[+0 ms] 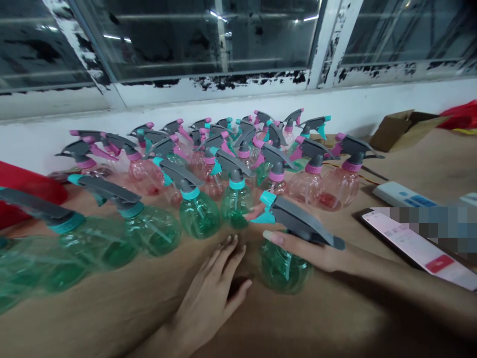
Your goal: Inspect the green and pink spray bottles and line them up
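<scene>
My right hand is wrapped round the neck of a green spray bottle with a grey and turquoise trigger head, at the right of centre. Its thumb lies across the near side, and the other fingers are mostly hidden behind the bottle. To its left, my left hand rests palm down on the table, fingers stretched out and holding nothing. Just beyond its fingertips stand a green spray bottle and another green spray bottle. More green spray bottles line the left side.
Several pink spray bottles crowd the back of the brown table below the window. On the right lie a phone, a white power strip and an open cardboard box. Something red lies at the left edge.
</scene>
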{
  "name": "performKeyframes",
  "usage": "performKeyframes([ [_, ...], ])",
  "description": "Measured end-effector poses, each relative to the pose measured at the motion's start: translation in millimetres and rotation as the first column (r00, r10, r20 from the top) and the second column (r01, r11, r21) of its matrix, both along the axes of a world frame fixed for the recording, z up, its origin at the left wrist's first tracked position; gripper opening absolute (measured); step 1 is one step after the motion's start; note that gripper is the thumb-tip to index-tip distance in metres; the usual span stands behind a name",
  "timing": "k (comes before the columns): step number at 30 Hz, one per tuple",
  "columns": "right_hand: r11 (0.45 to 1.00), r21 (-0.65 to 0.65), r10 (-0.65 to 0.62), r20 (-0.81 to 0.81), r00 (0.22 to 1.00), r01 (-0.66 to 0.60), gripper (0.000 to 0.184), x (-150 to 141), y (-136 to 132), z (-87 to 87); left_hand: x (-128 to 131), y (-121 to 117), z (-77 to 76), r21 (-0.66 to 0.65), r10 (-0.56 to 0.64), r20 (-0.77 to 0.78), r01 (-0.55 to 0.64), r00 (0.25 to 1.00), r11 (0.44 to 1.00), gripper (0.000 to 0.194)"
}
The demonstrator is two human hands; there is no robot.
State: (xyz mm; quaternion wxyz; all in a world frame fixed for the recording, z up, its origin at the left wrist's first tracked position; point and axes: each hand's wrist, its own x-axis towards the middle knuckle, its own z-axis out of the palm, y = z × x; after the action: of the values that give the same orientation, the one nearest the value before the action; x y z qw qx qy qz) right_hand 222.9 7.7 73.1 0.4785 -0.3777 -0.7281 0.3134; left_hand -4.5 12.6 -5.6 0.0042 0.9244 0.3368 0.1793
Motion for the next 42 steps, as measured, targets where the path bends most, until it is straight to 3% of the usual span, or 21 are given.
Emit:
performKeyframes([
  [11, 0.999, -0.011, -0.051, 0.042, 0.998, 0.052, 0.015, 1.2, 1.4, -3.4, 1.0, -0.2, 0.2, -0.024, -0.008, -0.042, 0.007, 0.999, 1.0, 0.049],
  [16, 0.994, -0.007, -0.109, 0.124, 0.986, 0.111, 0.022, 0.0, 1.7, -1.1, 0.3, 0.5, 0.7, -0.019, -0.014, -0.02, 0.014, 1.0, 1.0, 0.047],
  [23, 0.997, -0.061, -0.046, 0.002, 0.999, 0.046, 0.028, -1.3, -0.9, -2.6, 0.6, 1.2, 0.0, -0.031, -0.014, -0.045, 0.012, 0.999, 0.999, 0.048],
  [27, 0.995, 0.004, -0.104, 0.042, 0.994, 0.104, 0.015, 0.0, -1.9, -3.6, 1.0, 1.4, -0.7, -0.037, -0.012, -0.026, 0.011, 1.0, 0.999, 0.047],
  [31, 0.997, -0.017, -0.073, 0.076, 0.994, 0.074, 0.01, -0.1, -2.7, -1.1, 0.7, 1.2, -0.8, -0.048, -0.014, 0.008, 0.015, 1.0, 0.999, 0.046],
  [42, 0.996, -0.08, -0.039, -0.015, 0.999, 0.038, 0.025, -0.1, -0.7, -4.5, 1.1, 1.3, -0.4, -0.047, -0.018, -0.029, 0.017, 0.999, 0.999, 0.043],
])
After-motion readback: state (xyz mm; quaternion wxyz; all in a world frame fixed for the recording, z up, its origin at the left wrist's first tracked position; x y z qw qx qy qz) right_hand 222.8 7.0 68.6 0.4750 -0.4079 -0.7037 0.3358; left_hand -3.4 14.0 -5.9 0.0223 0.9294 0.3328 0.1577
